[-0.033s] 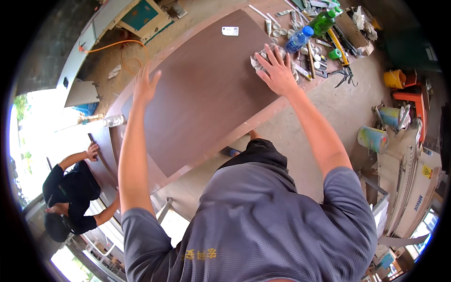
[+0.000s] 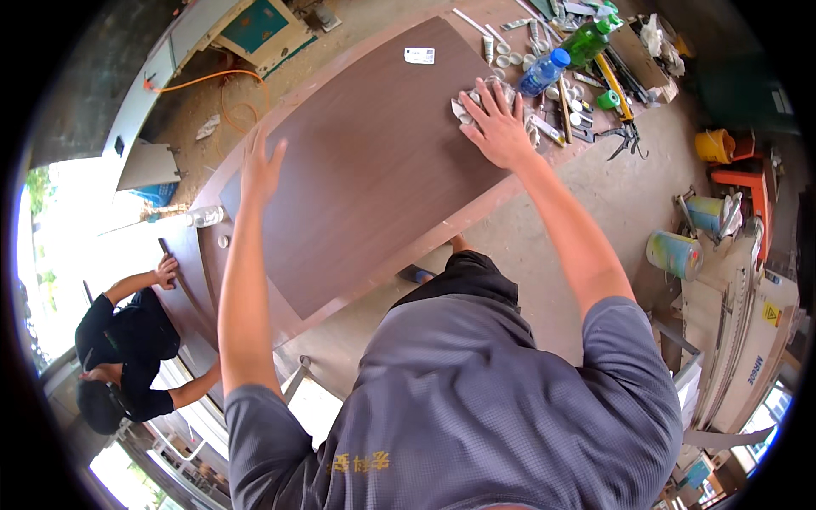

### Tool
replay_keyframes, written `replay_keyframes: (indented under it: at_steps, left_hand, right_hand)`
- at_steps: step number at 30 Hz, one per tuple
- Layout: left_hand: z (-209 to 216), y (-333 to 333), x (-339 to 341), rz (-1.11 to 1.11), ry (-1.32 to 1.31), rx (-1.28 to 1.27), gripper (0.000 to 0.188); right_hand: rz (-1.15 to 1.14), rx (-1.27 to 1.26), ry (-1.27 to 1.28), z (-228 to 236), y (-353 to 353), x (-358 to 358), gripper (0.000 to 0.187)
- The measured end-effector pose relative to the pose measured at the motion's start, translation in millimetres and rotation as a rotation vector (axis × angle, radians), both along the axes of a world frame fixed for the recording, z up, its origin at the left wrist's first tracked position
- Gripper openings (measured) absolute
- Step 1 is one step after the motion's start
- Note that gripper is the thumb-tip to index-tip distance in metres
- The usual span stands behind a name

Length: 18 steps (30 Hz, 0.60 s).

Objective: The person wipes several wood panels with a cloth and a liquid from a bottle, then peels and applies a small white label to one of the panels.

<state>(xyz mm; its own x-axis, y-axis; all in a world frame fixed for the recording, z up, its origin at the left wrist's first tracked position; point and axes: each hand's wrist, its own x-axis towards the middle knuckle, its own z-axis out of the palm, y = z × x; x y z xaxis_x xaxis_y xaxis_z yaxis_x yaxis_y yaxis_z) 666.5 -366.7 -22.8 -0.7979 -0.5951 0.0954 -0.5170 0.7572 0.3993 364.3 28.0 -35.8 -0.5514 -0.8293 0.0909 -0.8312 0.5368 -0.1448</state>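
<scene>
Best to bunch the likely soft, light, crumpled rag [image 2: 460, 110] by its middle, with right hand [image 2: 500, 133] spread flat on it, and left hand [image 2: 261, 172] spread empty.

A blue-capped bottle [image 2: 541, 75] stands beside a green bottle [image 2: 586, 43], well apart from a yellow bucket [image 2: 713, 146].

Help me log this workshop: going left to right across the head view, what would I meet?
Co-worker's hand, clear bottle, left hand, white label, right hand over a crumpled cloth, blue-capped bottle, green bottle, yellow caulking gun, yellow bucket.
</scene>
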Motion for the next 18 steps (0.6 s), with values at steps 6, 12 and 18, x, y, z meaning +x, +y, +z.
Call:
replay_keyframes:
  at_steps: [6,12,18]
  left_hand:
    - [-32,65,169,0.411,0.106,0.021,0.062]
    - [-65,208,276,0.667,0.224,0.371,0.063]
    - [-55,261,289,0.918,0.697,0.977,0.054]
  right_hand:
    - [0.478,-0.070,-0.275,-8,-95,223,0.072]
    - [0.180,0.060,-0.107,9,-62,132,0.073]
    - [-0.198,0.268,0.101,-24,-78,65,0.077]
